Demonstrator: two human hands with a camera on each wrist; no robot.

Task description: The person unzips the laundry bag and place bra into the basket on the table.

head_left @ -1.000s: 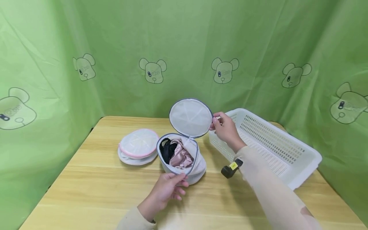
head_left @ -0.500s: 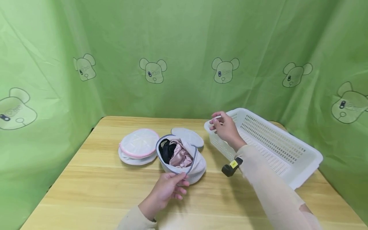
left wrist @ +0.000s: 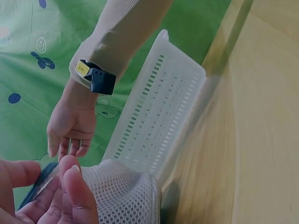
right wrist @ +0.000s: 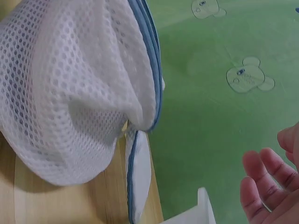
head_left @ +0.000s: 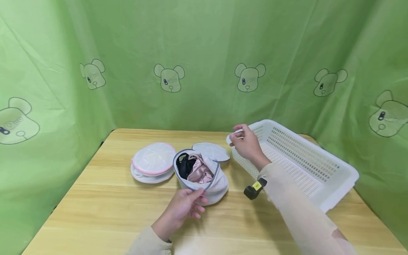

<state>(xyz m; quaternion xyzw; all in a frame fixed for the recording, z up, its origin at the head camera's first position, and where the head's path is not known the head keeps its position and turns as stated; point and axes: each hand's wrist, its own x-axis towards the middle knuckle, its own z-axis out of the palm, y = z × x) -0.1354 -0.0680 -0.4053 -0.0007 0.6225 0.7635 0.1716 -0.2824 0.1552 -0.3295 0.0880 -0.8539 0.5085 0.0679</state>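
Note:
A white mesh laundry bag [head_left: 218, 186] with a grey-blue zip rim stands on the table in the head view. Black items [head_left: 185, 165] and pink satiny cloth [head_left: 200, 173] lie inside it. Its round lid [head_left: 211, 151] is folded back behind the opening. My left hand [head_left: 182, 209] holds the near rim, thumb on top and fingers against the outer side; the left wrist view shows the blue edge [left wrist: 41, 183] by the thumb. My right hand [head_left: 247, 143] hovers right of the lid, over the basket's near corner, fingers loosely bent around nothing. In the right wrist view, those fingers [right wrist: 268, 179] are apart from the bag.
A white perforated plastic basket [head_left: 302, 141] stands on the right of the wooden table [head_left: 105, 205]. Left of the bag, a flattened mesh bag with pink trim [head_left: 154, 159] lies on another white piece. Green curtain [head_left: 204, 35] surrounds the table's back and sides.
The lid, held upright by my right hand a second ago, has dropped back behind the bag after being let go. My right hand stays near the same place; the left hand has barely moved.

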